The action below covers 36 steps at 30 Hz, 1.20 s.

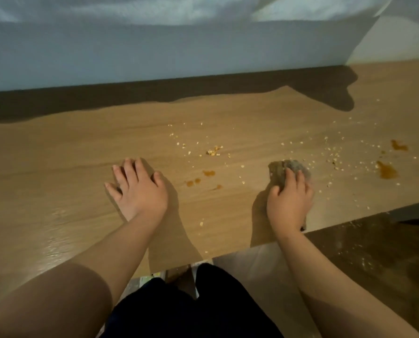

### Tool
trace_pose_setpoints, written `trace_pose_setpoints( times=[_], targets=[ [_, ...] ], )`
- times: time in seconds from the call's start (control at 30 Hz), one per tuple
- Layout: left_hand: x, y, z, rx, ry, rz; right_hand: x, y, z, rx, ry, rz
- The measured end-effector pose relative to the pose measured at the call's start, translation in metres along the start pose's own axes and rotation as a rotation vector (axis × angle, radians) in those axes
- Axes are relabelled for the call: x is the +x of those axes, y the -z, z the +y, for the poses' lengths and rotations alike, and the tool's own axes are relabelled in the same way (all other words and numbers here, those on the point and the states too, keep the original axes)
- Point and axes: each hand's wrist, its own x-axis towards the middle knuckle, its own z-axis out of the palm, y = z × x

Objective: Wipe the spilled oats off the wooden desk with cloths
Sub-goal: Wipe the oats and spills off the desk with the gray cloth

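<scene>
Though bunched, cloth beneath right fingers

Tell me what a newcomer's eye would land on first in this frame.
Two bare hands on the desk stand out: the left hand lies flat with fingers spread, while the right hand grips a grey cloth near the front edge. Next come the oats scattered between and right of the hands, with brown stains among them, the largest at far right.
</scene>
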Motion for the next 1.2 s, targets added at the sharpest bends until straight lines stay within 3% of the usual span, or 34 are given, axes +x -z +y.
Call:
trace_pose_setpoints(
  times=[0.13, 0.2, 0.3, 0.4, 0.47, 0.57, 0.63, 0.77, 0.83, 0.97, 1.03, 1.1, 1.2],
  targets=[
    [0.000, -0.004, 0.000, 0.034, -0.005, 0.039, -0.021, -0.016, -0.020, 0.133, 0.454, -0.173],
    [-0.001, -0.004, -0.001, 0.031, -0.013, 0.051, -0.023, -0.015, -0.018, 0.230, 0.573, -0.178],
    [0.002, -0.001, -0.005, 0.011, -0.025, 0.101, 0.013, -0.005, -0.003, 0.252, 0.365, -0.078],
    [0.005, 0.005, -0.012, 0.031, -0.043, 0.169, 0.049, 0.001, 0.004, 0.084, 0.128, -0.028],
    [0.006, 0.004, -0.017, 0.064, -0.091, 0.204, 0.041, -0.004, -0.010, 0.031, 0.263, -0.097],
    [0.008, 0.001, -0.020, 0.089, -0.132, 0.211, 0.009, -0.014, -0.029, 0.145, 0.574, -0.241],
    [0.010, 0.000, -0.021, 0.126, -0.107, 0.166, 0.007, -0.012, -0.028, 0.218, 0.604, -0.284],
    [0.016, -0.001, -0.023, 0.161, -0.041, 0.092, 0.054, 0.000, -0.012, 0.186, 0.233, -0.100],
    [0.016, -0.002, -0.022, 0.155, -0.040, 0.078, 0.065, 0.000, -0.013, 0.133, 0.153, -0.076],
    [0.014, -0.001, -0.023, 0.159, -0.037, 0.090, 0.028, -0.011, -0.031, 0.178, 0.537, -0.349],
    [0.014, 0.000, -0.023, 0.167, -0.043, 0.086, 0.017, -0.014, -0.031, 0.223, 0.711, -0.383],
    [0.014, 0.000, -0.022, 0.162, -0.047, 0.082, 0.036, -0.019, -0.031, 0.285, 0.594, -0.221],
    [0.014, 0.000, -0.021, 0.144, -0.030, 0.066, 0.084, -0.022, -0.043, 0.283, 0.190, -0.022]
  ],
)
